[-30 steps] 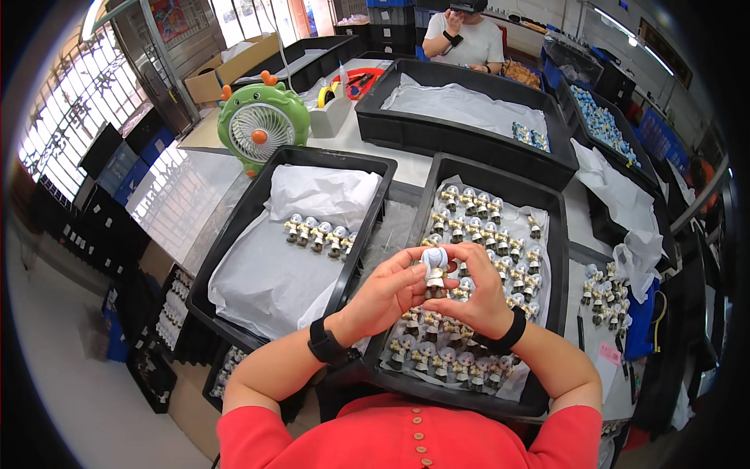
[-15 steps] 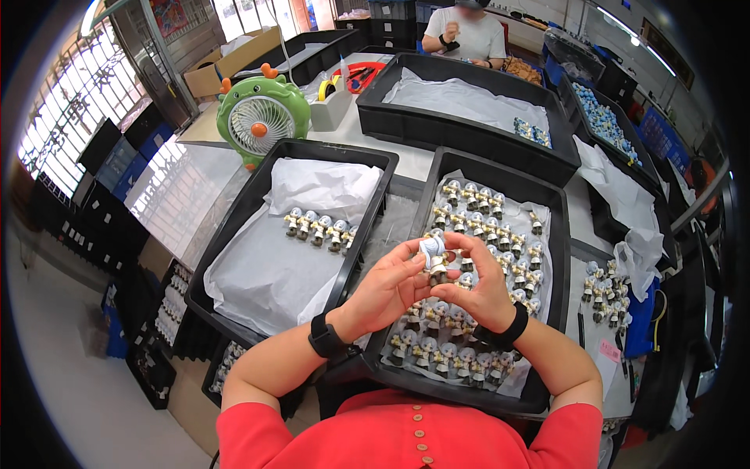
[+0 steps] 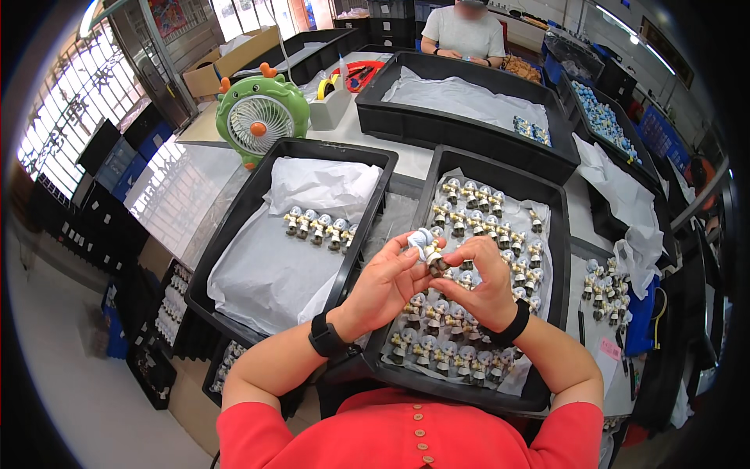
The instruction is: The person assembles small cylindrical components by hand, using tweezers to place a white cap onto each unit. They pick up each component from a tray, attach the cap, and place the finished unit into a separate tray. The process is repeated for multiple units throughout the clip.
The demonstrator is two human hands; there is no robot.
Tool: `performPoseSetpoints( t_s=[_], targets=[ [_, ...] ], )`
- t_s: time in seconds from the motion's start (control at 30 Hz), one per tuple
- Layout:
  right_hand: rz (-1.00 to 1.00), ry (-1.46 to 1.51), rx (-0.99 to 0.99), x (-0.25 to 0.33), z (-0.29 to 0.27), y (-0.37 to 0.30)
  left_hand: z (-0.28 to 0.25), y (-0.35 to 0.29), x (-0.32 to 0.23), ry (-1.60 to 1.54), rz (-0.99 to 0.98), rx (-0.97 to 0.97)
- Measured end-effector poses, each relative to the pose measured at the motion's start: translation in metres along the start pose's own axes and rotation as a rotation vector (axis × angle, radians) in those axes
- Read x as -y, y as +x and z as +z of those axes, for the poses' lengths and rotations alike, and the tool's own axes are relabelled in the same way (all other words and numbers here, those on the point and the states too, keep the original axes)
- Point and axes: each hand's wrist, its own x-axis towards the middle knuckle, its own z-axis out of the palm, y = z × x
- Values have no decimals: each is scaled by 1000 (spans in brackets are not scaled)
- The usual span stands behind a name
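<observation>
A small figurine (image 3: pixel 426 248) with pale hair, a white-and-gold body and a dark base is held up between my two hands, tilted with its head to the left. My left hand (image 3: pixel 387 283) is closed round its head and side. My right hand (image 3: pixel 483 285) pinches the lower end with thumb and forefinger. Beneath them is a black tray (image 3: pixel 556 258) lined with white paper, where several rows of like figurines (image 3: pixel 445 352) stand. To the left, a second black tray (image 3: pixel 234 234) holds one short row of figurines (image 3: pixel 319 227) on its paper.
A green fan (image 3: pixel 262 121) stands behind the left tray, beside a tape dispenser (image 3: pixel 330 105). A larger black bin (image 3: pixel 461 133) lies beyond. More figurines (image 3: pixel 605 293) are bunched on the right, near a pen (image 3: pixel 580 330). Across the table sits a co-worker (image 3: pixel 462 33).
The figurine has gone from nearly upright to tilted, its head leaning left. My right fingers have shifted to its lower end. The co-worker's raised hand has come down.
</observation>
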Motion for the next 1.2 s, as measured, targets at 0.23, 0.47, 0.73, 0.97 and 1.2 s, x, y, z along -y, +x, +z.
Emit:
performPoseSetpoints(
  t_s=[0.23, 0.47, 0.73, 0.97, 1.2],
  targets=[
    [-128, -83, -65, 2, 1, 2, -2, 0, 1, -1, 6, 54],
    [-202, -105, -94, 1, 1, 1, 3, 2, -3, -17, -16, 102],
    [-216, -52, -61, 1, -1, 1, 3, 1, -5, -5, -31, 106],
    [30, 187, -133, 13, -1, -1, 1, 1, -4, 46, -45, 131],
    [101, 106, -111, 9, -6, 1, 0, -1, -1, 142, -35, 155]
  ],
)
